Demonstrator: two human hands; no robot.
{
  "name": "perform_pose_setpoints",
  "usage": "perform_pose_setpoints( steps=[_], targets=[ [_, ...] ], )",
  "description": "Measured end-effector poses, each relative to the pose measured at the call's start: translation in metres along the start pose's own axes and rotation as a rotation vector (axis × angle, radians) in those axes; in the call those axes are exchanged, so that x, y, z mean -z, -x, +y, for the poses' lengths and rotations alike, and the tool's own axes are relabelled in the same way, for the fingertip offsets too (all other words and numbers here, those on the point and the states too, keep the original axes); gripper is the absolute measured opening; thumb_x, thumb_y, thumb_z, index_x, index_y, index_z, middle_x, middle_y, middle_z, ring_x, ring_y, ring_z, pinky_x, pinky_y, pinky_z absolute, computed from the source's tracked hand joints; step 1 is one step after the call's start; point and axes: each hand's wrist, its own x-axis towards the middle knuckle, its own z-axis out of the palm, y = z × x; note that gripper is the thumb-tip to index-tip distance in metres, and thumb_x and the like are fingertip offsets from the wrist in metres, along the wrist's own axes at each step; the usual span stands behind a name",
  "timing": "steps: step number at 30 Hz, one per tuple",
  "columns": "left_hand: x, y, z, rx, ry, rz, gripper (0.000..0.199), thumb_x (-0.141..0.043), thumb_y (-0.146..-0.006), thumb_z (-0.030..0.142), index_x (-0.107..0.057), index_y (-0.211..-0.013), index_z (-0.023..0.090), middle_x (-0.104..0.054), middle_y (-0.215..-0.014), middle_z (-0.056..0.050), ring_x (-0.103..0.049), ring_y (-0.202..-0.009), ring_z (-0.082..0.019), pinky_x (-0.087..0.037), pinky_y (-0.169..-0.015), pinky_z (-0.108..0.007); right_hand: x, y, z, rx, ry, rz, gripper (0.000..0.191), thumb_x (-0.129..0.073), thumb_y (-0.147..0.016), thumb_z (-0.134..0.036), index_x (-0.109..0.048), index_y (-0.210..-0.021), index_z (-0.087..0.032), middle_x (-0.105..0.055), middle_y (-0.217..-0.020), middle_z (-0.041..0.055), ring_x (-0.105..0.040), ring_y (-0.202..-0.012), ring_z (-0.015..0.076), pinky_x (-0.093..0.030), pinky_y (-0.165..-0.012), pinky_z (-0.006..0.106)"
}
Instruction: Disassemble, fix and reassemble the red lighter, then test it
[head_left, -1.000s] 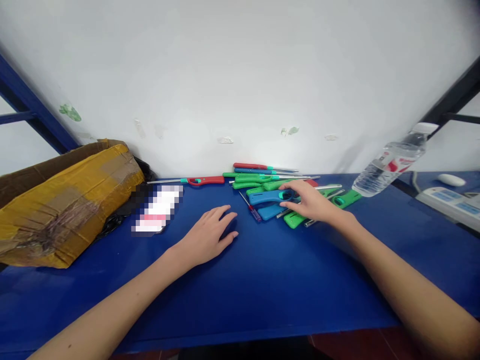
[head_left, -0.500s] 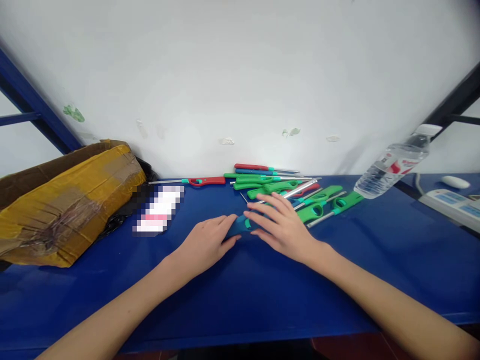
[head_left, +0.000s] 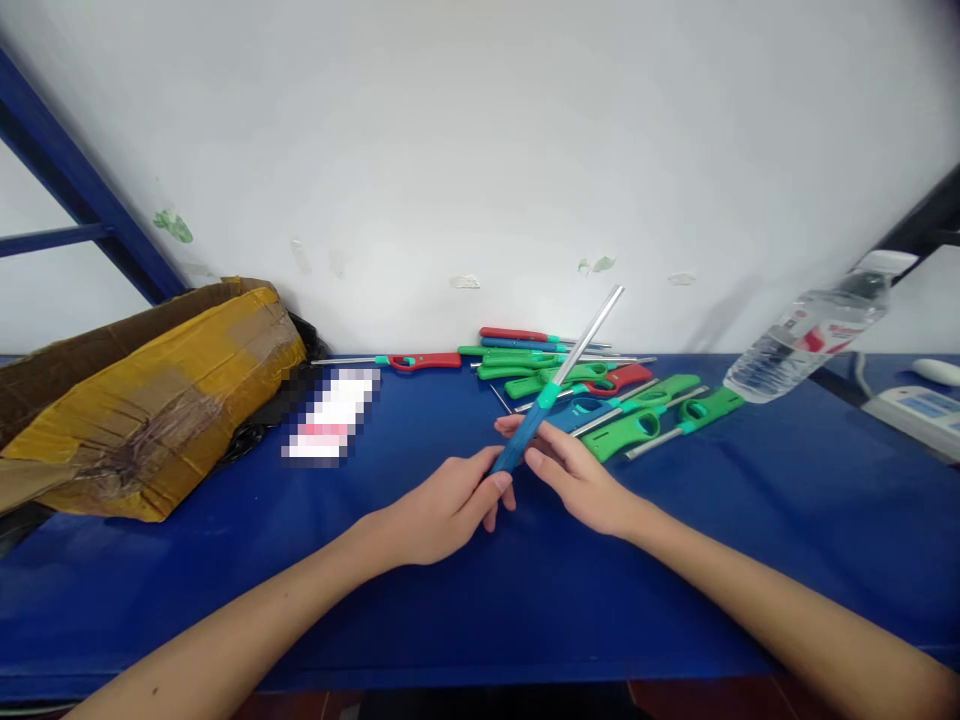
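Note:
My left hand (head_left: 457, 505) is closed round the lower end of a blue lighter (head_left: 526, 430) with a long metal tube, which points up and to the right. Fingers of my right hand (head_left: 577, 470) wrap the middle of its handle, the thumb in front. Behind my hands lies a loose pile of long lighters, among them a green one (head_left: 622, 434), a blue one (head_left: 589, 412) and a red one (head_left: 630, 377). Another red lighter (head_left: 435, 360) lies alone to the left of the pile.
A cardboard box with yellow tape (head_left: 172, 410) stands at the left on the blue table (head_left: 600, 610), beside a blurred white item (head_left: 330, 415). A water bottle (head_left: 814, 335) and a white device (head_left: 919, 420) are at the right. A wall rises behind.
The blue lighter has been raised and turned, its tube now pointing upward. My left hand has moved slightly right, and my right hand has changed from fingers spread over it to gripping it.

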Motion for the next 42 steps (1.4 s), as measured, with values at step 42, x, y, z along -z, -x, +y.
perform_pose_setpoints(
  steps=[42],
  targets=[
    [-0.012, -0.018, -0.013, 0.468, 0.729, 0.229, 0.047, -0.058, -0.090, 0.056, -0.068, -0.089, 0.010, -0.070, -0.090, -0.011, -0.065, -0.077, -0.018, -0.053, -0.068, -0.030, 0.014, 0.025, -0.034, -0.815, -0.480, -0.051, 0.031, -0.068, -0.082, -0.034, -0.058, -0.110, -0.023, -0.054, -0.080, -0.0013, -0.030, -0.044, 0.0016, -0.017, -0.037, 0.017]
  ],
)
